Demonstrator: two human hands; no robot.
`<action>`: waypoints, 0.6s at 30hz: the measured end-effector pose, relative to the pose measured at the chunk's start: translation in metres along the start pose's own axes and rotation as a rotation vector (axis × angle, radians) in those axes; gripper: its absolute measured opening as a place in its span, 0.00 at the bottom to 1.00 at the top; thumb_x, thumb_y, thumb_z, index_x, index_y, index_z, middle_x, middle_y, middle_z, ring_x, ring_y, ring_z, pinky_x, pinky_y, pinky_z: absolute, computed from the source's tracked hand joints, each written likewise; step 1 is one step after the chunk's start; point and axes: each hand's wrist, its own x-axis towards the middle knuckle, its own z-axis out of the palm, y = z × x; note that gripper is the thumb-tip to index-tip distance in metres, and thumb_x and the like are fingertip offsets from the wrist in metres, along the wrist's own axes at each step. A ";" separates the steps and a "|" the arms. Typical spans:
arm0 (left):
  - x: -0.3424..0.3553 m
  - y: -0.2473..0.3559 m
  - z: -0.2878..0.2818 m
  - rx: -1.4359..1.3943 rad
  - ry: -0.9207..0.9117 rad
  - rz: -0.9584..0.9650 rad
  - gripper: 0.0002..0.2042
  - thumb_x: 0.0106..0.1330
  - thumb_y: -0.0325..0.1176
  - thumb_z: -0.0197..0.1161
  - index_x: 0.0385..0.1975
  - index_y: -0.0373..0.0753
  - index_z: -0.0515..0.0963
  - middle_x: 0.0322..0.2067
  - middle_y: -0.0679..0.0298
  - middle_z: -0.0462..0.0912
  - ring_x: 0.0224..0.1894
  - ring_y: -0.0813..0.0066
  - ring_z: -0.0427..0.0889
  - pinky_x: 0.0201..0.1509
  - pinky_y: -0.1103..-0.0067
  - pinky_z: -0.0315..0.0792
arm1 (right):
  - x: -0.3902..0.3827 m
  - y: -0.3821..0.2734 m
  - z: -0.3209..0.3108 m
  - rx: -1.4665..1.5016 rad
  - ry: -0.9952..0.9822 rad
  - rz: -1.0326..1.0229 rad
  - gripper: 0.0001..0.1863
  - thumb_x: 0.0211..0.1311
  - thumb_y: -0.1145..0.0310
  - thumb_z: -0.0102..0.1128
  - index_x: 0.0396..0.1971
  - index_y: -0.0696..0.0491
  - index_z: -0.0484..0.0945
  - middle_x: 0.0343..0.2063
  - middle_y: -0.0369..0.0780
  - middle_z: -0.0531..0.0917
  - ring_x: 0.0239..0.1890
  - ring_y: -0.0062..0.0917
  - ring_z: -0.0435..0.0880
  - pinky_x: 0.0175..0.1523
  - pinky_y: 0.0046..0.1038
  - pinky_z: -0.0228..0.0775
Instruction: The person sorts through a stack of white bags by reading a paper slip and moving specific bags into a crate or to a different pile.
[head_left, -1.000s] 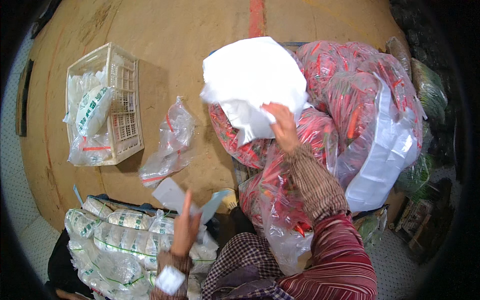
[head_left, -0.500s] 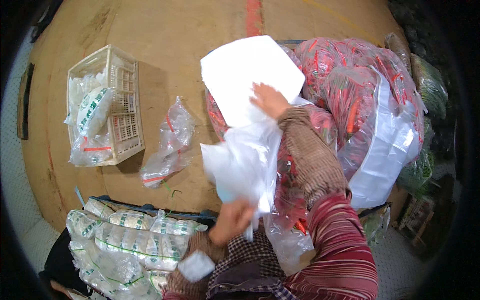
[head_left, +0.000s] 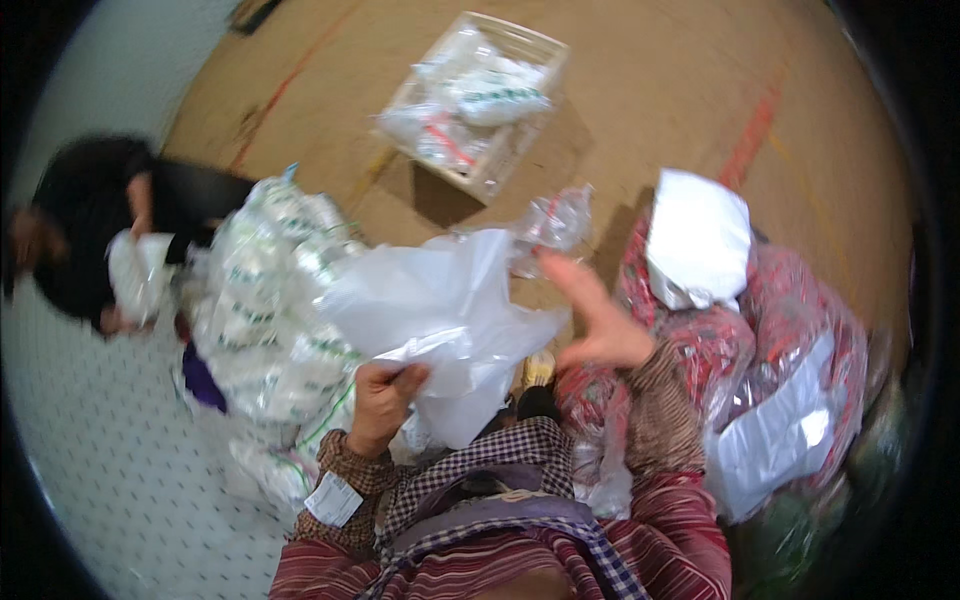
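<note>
A thin translucent plastic bag hangs spread out before me, looking empty. My left hand pinches its near edge between thumb and fingers. To the right of the bag, my right hand is held up with thumb and fingers apart, slightly blurred, holding nothing. Beyond that hand, a stack of white plastic sheets or bags rests on clear bags of red chili peppers. A crumpled clear bag with a red strip lies on the floor just past the held bag.
At left is a heap of white packages with green print. A person in dark clothes beside it handles a white package. A cream plastic crate of bags stands ahead. Another white sheet covers chili bags at right.
My view has turned left. My right hand has come off the white stack and opened out in the air. The plastic bag has moved left with my left hand and spread wider.
</note>
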 end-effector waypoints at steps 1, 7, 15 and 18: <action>-0.019 -0.002 -0.027 -0.061 -0.081 0.005 0.06 0.56 0.27 0.58 0.25 0.29 0.78 0.18 0.68 0.77 0.20 0.85 0.71 0.22 0.85 0.65 | 0.025 -0.040 0.032 0.015 -0.082 -0.104 0.46 0.34 0.51 0.66 0.56 0.54 0.56 0.54 0.48 0.61 0.57 0.39 0.58 0.60 0.36 0.47; -0.153 -0.045 -0.189 -0.136 0.310 0.098 0.05 0.53 0.24 0.59 0.28 0.31 0.77 0.26 0.64 0.78 0.30 0.80 0.75 0.35 0.86 0.68 | 0.077 -0.123 0.190 0.250 -0.216 0.313 0.14 0.46 0.79 0.50 0.36 0.59 0.72 0.28 0.42 0.78 0.27 0.23 0.78 0.30 0.23 0.69; -0.342 -0.144 -0.349 -0.716 0.674 0.127 0.08 0.52 0.24 0.58 0.32 0.32 0.76 0.24 0.70 0.74 0.25 0.87 0.69 0.29 0.90 0.63 | 0.294 -0.189 0.447 -0.342 0.029 -0.113 0.11 0.47 0.67 0.55 0.27 0.60 0.72 0.16 0.43 0.76 0.17 0.27 0.76 0.24 0.31 0.66; -0.380 -0.154 -0.382 -0.679 0.716 0.167 0.09 0.53 0.26 0.57 0.34 0.32 0.76 0.23 0.73 0.72 0.23 0.89 0.67 0.26 0.92 0.60 | 0.312 -0.225 0.503 0.016 -0.048 0.270 0.13 0.47 0.64 0.60 0.20 0.61 0.74 0.12 0.41 0.74 0.14 0.25 0.73 0.22 0.27 0.63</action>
